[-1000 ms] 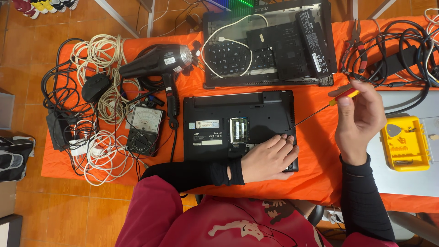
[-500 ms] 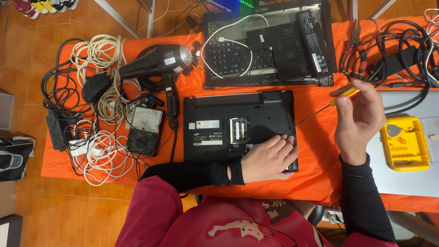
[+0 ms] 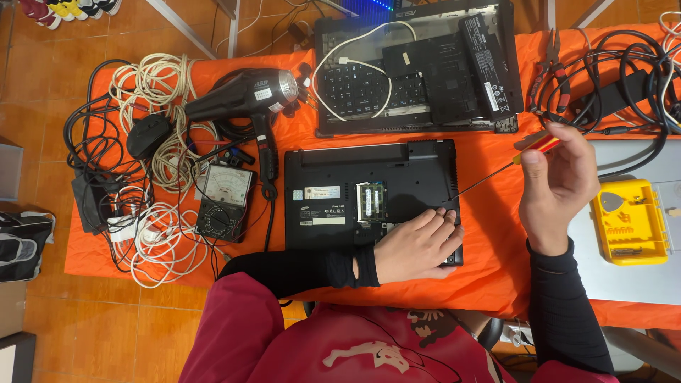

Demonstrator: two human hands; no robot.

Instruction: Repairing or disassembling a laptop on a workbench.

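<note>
A black laptop turned upside down point(image 3: 369, 202) lies in the middle of the orange cloth on the table point(image 3: 489, 269), with a small cover removed so a green memory board point(image 3: 369, 202) shows. The left hand point(image 3: 418, 247) rests flat and open on the laptop's lower right corner, holding nothing, the fingertips point(image 3: 445, 215) near the right edge. The right hand point(image 3: 557, 186) is closed around a thin screwdriver with a red and yellow handle point(image 3: 521, 156); its metal tip points to the laptop's right edge, just beside the left fingers. A yellow plastic tool case point(image 3: 630, 221) lies right of this hand. A black hair dryer point(image 3: 245, 99) and an analog multimeter point(image 3: 223, 202) lie to the left of the laptop, among white cables point(image 3: 159, 85).
</note>
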